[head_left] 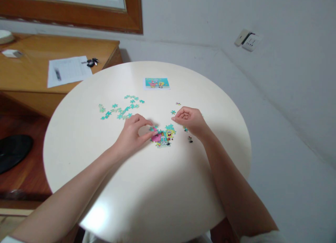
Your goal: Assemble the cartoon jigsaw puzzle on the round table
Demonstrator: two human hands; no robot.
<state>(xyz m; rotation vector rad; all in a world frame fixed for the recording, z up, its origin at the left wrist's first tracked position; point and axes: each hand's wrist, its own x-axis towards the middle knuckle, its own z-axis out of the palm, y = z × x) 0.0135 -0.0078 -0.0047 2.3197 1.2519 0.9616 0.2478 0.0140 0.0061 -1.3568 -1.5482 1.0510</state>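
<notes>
Clearly the round cream worktop (pixel 147 187) fills most of the view. Near its middle lies the joined patch (pixel 165 135) of a cartoon jigsaw. Far to the left of the patch stands a wooden desk (pixel 31 71) carrying a sheet of paper (pixel 68 70).

The left hand (pixel 132 134) rests just left of the patch, with thumb and forefinger pinched on a teal piece (pixel 151 128) at the patch's left edge. The right hand (pixel 191 120) sits just beyond and right of the patch, fingers curled loosely inward. I cannot tell whether it grips anything.

Beyond and left of the patch spreads a scatter of loose teal pieces (pixel 123 108), and straight beyond it lies the reference card (pixel 156 83). A bunch of keys (pixel 91 62) sits on the desk, far beyond the patch. A single teal piece (pixel 173 112) lies just beyond the patch, and tiny dark pieces (pixel 190 139) lie just right of it.

By my reading, only the characters in the middle are assembled, and most of the background is still unjoined.
</notes>
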